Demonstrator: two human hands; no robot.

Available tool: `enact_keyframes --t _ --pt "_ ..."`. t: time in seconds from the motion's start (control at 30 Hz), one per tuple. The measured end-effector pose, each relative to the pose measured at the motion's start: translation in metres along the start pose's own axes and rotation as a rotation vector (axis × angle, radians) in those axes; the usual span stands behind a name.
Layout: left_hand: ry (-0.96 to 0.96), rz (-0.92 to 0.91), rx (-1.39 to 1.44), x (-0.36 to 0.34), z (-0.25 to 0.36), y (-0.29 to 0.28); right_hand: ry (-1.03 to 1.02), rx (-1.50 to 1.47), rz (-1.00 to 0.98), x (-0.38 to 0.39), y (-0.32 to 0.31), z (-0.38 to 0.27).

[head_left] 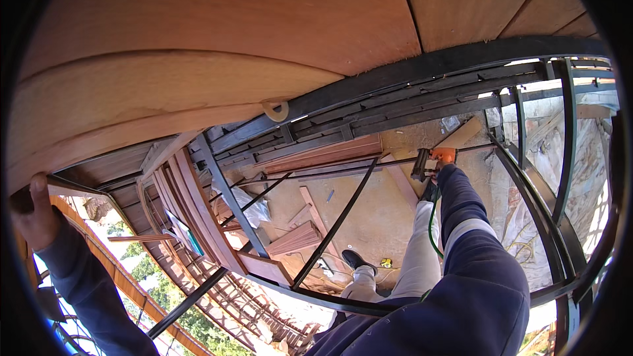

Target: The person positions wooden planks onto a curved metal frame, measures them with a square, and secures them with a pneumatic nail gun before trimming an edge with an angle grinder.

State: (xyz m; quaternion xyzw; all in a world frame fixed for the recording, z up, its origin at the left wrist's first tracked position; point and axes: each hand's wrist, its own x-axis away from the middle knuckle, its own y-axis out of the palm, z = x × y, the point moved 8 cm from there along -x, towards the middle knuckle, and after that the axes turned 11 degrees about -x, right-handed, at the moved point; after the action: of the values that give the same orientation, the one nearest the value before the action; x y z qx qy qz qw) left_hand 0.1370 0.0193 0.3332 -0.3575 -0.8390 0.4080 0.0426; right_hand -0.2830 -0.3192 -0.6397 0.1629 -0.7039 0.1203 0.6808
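Observation:
My right hand is wrapped round an orange and black nail gun, low and right of the middle. From it a green air hose runs down along my leg. At the far left, my left hand grips the end of a curved wooden board, thumb on its edge; the other fingers are partly lost in the dark rim. Wide wooden panels spread above me, beside a black metal beam. A pale ring-shaped piece sits at the board's edge.
Black metal bars cross below me, with a curved frame at the right. Stacked planks lean at left. On the floor lie boards, a plastic bag and a yellow tape measure.

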Motion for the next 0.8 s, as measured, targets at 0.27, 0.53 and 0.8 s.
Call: enact_keyframes --t 0.27,0.53,0.8 --pt "-0.163 0.156 0.806 -0.036 0.142 -0.008 -0.159 0.447 -0.026 0.152 -0.037 -0.074" --pt "-0.256 0.315 0.356 -0.028 0.127 -0.030 -0.320 1.015 0.100 0.429 -0.028 -0.175" --pt "-0.302 0.155 0.411 -0.029 0.122 -0.020 -0.747 0.586 0.725 0.671 -0.033 -0.142"
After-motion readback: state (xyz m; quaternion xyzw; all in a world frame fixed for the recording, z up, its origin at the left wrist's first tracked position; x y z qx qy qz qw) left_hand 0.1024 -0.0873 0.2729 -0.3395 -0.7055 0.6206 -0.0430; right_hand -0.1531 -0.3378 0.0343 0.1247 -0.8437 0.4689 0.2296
